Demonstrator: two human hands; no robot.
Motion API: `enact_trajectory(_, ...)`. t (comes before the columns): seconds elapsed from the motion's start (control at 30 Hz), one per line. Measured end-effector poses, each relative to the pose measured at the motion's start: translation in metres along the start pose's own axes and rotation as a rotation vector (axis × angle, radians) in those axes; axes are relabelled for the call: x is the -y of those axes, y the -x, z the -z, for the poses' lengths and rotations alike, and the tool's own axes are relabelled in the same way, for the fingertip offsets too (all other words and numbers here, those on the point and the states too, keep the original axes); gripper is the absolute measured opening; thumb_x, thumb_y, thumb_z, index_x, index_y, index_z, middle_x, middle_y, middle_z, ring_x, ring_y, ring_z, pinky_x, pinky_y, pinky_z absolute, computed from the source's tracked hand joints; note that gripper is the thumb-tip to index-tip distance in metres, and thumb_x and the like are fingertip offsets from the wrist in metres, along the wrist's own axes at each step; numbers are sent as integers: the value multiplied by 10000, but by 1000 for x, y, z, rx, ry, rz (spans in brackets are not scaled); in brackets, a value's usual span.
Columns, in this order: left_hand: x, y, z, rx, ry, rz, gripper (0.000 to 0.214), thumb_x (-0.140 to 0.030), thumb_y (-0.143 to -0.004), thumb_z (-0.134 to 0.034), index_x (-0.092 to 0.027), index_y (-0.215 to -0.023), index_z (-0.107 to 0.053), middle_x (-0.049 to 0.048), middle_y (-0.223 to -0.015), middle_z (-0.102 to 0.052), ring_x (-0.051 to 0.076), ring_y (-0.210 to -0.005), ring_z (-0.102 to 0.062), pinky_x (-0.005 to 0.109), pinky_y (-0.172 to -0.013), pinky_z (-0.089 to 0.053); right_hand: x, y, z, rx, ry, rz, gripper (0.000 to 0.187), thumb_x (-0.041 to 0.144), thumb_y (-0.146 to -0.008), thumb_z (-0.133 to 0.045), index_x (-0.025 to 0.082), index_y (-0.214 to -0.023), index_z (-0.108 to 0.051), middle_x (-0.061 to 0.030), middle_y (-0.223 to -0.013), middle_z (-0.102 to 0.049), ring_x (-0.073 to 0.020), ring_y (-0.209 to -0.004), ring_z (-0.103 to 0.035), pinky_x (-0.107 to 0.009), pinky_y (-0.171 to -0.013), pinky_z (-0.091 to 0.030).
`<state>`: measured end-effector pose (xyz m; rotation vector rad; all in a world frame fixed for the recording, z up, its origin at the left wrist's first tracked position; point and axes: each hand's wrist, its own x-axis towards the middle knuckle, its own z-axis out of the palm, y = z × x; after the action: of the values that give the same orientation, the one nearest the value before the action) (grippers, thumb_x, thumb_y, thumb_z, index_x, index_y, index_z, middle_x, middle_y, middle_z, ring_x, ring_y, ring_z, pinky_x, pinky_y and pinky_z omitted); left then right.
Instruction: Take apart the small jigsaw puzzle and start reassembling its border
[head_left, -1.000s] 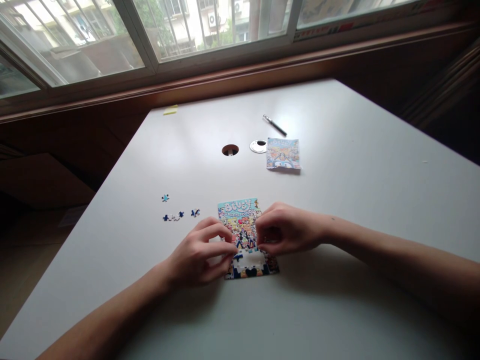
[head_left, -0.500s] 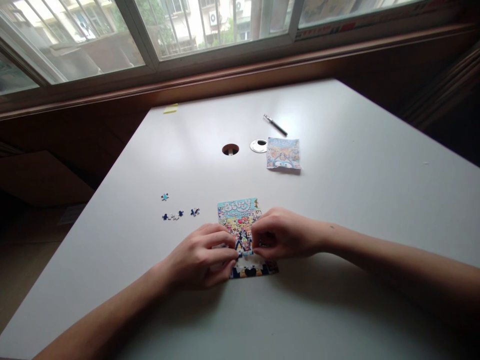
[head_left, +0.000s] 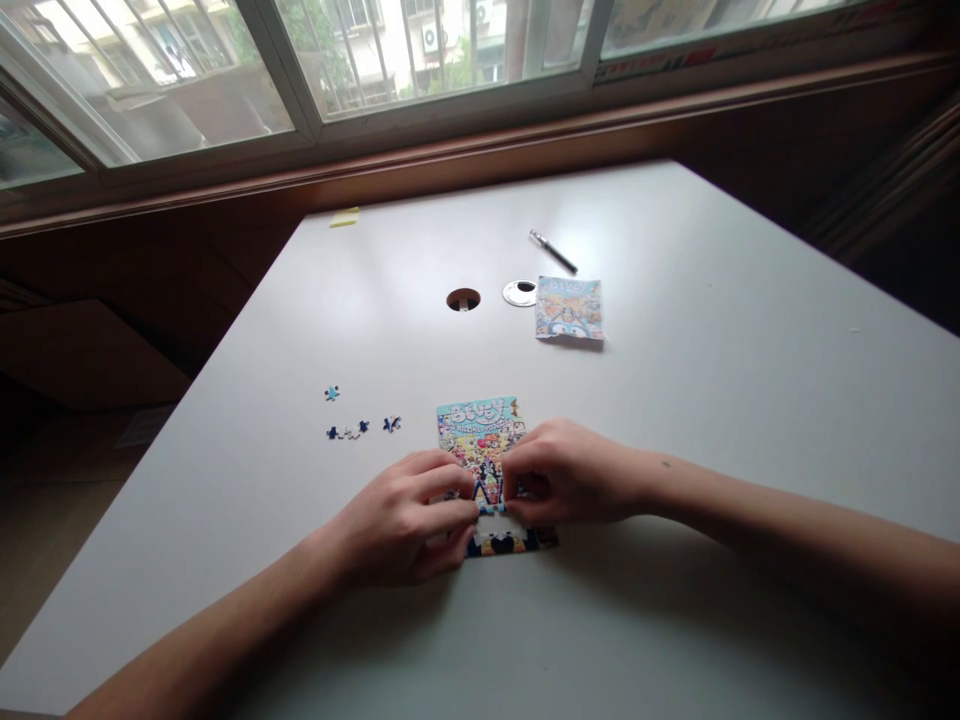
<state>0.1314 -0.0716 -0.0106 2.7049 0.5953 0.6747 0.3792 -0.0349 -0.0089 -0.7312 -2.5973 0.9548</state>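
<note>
A colourful cartoon jigsaw puzzle point(head_left: 480, 432) lies on the white table between my hands. Across its lower part runs a pale gap point(head_left: 504, 524), with a dark bottom strip of joined pieces point(head_left: 506, 545) below it. My left hand point(head_left: 412, 510) is curled over the puzzle's left side, its fingertips on the edge of the picture just above the gap. From the right, my right hand point(head_left: 559, 472) is closed in a pinch at the same row, with a bit of light blue showing between both hands' fingertips. My fingers hide the puzzle's sides.
Several loose jigsaw pieces point(head_left: 347, 431) lie left of the puzzle. Farther back are a printed packet point(head_left: 570, 308), a dark pen-like stick point(head_left: 553, 251), a round metal cover point(head_left: 519, 293) and a round hole point(head_left: 463, 299). Yellow tape point(head_left: 345, 217) marks the far edge.
My fingertips have shifted very slightly at the row above the gap, where a bit more of the gap shows. The whole view has moved a little; the loose pieces lie as before.
</note>
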Motion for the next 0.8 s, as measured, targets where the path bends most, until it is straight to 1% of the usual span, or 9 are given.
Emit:
enact_trajectory(0.17, -2, -1, 0, 30, -28, 3, 111, -117, -831, -607, -163, -920, -655, 91, -1017, -670, 209, -939, -592, 377, -866, -561, 0, 1, -1, -1, 60, 22, 113, 138, -730, -608, 184, -646, -548, 50, -586, -503, -73, -531, -378, -204, -525, -280)
enact_trajectory(0.27, -3, -1, 0, 57, -53, 12, 159, -139, -834, -601, -164, -983, -651, 90, -1026, -669, 211, -940, -592, 387, -875, -557, 1, 1, -1, 1, 69, 30, 129, 142, -736, -605, 188, -644, -526, 51, -585, -497, -75, -531, -365, -207, -523, -271)
enact_trajectory(0.37, -3, -1, 0, 67, -55, 6, 202, -150, -838, -599, -169, -1033, -647, 89, -1036, -668, 205, -939, -590, 385, -885, -556, 1, 1, -1, 7, 76, 25, 119, 142, -734, -604, 189, -650, -534, 49, -586, -503, -77, -534, -373, -209, -526, -272)
enact_trajectory(0.47, -3, -1, -1, 57, -60, 11, 199, -147, -842, -595, -178, -1030, -651, 86, -1034, -668, 204, -935, -593, 382, -877, -556, 1, 0, 0, 18, 69, 24, 101, 136, -731, -602, 184, -657, -553, 47, -586, -507, -76, -530, -378, -208, -523, -277)
enact_trajectory(0.57, -3, -1, -1, 51, -77, 14, 186, -139, -843, -593, -175, -1015, -655, 85, -1011, -669, 203, -924, -596, 378, -868, -556, -2, 0, 4, 32, -36, 34, 63, 122, -736, -607, 178, -707, -615, 48, -589, -512, -71, -524, -397, -196, -519, -302)
enact_trajectory(0.67, -5, -2, -1, 51, -78, 5, 179, -126, -841, -591, -171, -1002, -656, 81, -991, -668, 193, -906, -597, 369, -868, -551, -5, 0, 7, 46, -131, 101, 114, 131, -802, -593, 175, -838, -691, 33, -623, -550, -73, -542, -445, -189, -539, -344)
enact_trajectory(0.73, -6, -1, -1, 55, -76, 7, 178, -126, -839, -592, -171, -998, -658, 82, -988, -668, 194, -903, -597, 363, -860, -547, -6, 1, 6, 43, -81, 179, 143, 152, -845, -575, 185, -879, -710, 14, -653, -585, -83, -567, -472, -204, -556, -350)
enact_trajectory(0.8, -7, -1, -2, 59, -84, 17, 178, -135, -840, -594, -174, -1000, -662, 82, -991, -672, 200, -911, -597, 360, -847, -540, -5, 3, 4, 34, 42, 239, 154, 184, -875, -558, 198, -829, -704, 5, -642, -589, -96, -562, -468, -236, -558, -335)
